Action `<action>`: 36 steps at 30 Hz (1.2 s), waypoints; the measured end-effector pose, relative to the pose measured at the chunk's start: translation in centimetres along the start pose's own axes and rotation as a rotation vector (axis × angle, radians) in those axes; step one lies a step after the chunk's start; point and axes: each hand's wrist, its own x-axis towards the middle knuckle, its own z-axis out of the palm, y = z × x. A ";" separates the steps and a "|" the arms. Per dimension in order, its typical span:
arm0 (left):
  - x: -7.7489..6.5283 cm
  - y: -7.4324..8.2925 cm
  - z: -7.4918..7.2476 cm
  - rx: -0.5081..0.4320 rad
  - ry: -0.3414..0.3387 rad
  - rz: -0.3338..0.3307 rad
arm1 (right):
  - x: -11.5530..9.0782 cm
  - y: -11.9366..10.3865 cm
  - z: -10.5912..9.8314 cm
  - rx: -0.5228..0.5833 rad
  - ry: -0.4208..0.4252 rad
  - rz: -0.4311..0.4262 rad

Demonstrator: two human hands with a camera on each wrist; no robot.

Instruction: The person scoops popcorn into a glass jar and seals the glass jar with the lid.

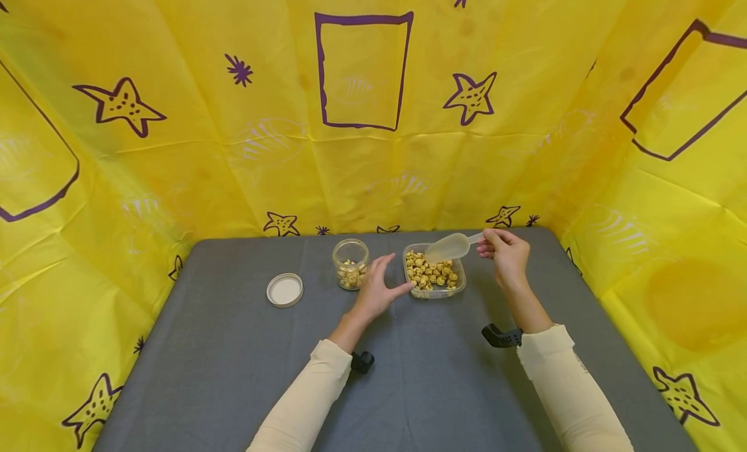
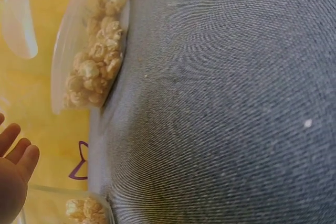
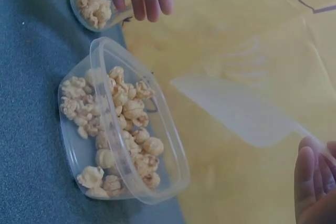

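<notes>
My right hand (image 1: 506,256) pinches the handle of a translucent plastic scoop (image 1: 449,247), whose bowl hangs above a clear plastic container (image 3: 181,174) of caramel popcorn (image 3: 134,124). In the right wrist view the scoop looks bare of popcorn. My left hand (image 1: 376,290) is spread between the container and a glass jar (image 1: 351,243), its fingers straight and nothing in its grasp. The thumb reaches toward the container's near left corner, and the fingers point past the jar's right side. Some popcorn (image 1: 351,275) lies in the lower part of the jar, which stands upright without a lid.
Left of the jar, a round white lid (image 1: 284,290) lies on the grey cloth-covered table (image 1: 233,374). Yellow curtains (image 1: 262,166) with purple drawings hang around the back and sides. A tiny pale crumb (image 2: 307,123) is on the cloth.
</notes>
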 end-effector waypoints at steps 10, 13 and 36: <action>0.1 -0.6 1.0 -0.005 -0.045 -0.034 | 0.1 0.4 -0.5 -0.031 0.016 0.002; 0.1 -0.7 1.3 0.007 -0.061 -0.045 | 0.1 0.4 -0.6 -0.045 0.018 -0.008; 0.3 -1.0 3.1 0.041 -0.124 -0.104 | -0.1 1.3 -0.3 -0.550 -0.027 -0.406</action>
